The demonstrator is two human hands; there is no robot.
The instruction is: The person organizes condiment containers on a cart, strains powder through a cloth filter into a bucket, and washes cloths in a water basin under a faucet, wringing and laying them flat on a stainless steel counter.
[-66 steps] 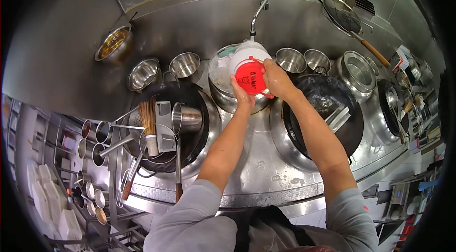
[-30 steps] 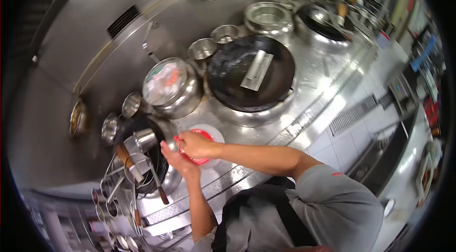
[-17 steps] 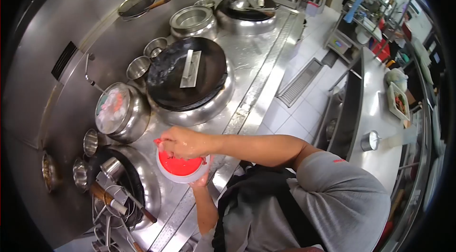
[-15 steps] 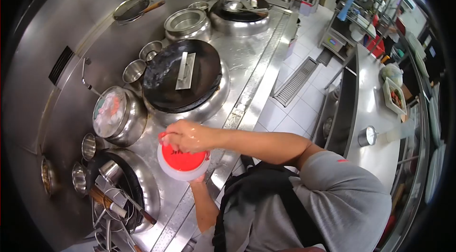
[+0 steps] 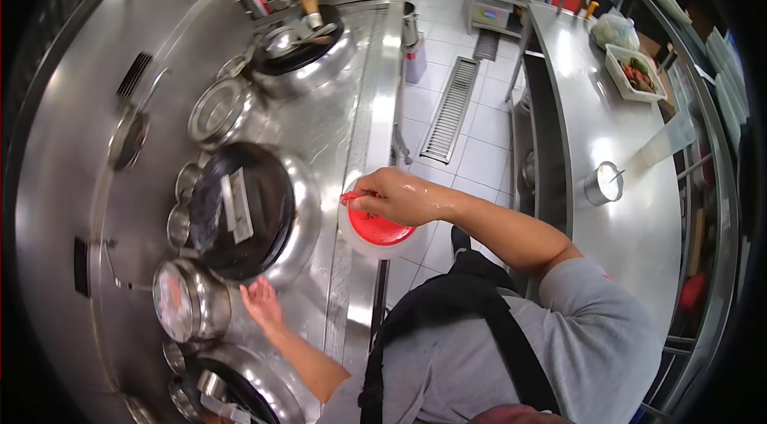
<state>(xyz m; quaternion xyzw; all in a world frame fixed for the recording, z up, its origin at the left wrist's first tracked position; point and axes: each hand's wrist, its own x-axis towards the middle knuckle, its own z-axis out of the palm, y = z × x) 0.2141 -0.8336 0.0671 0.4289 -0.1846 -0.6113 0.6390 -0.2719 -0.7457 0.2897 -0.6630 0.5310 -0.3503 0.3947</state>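
A round white tub point(image 5: 369, 247) with a red lid point(image 5: 382, 228) is at the steel counter's front edge. My right hand point(image 5: 395, 194) is closed on the red piece at the tub's upper left; whether this is a handle or the lid's rim I cannot tell. Apart from the tub, my left hand point(image 5: 261, 302) is open over the counter, fingers spread, holding nothing. It is nearest to the steel ring under the middle wok point(image 5: 268, 212) and a lidded steel pot point(image 5: 214, 296). A flat metal piece with a long strip point(image 5: 237, 204) lies in that wok.
Another wok point(image 5: 296, 57) with a ladle sits farther along the range, beside a steel pot point(image 5: 217, 112). Across the aisle, a steel table point(image 5: 571, 97) carries a metal cup point(image 5: 603, 183) and a white food tray point(image 5: 635, 73). A floor drain point(image 5: 450, 108) runs between.
My left hand has left the tub's underside and reached toward the range, now open. My right hand has carried the tub rightward to the counter edge. The camera view has turned.
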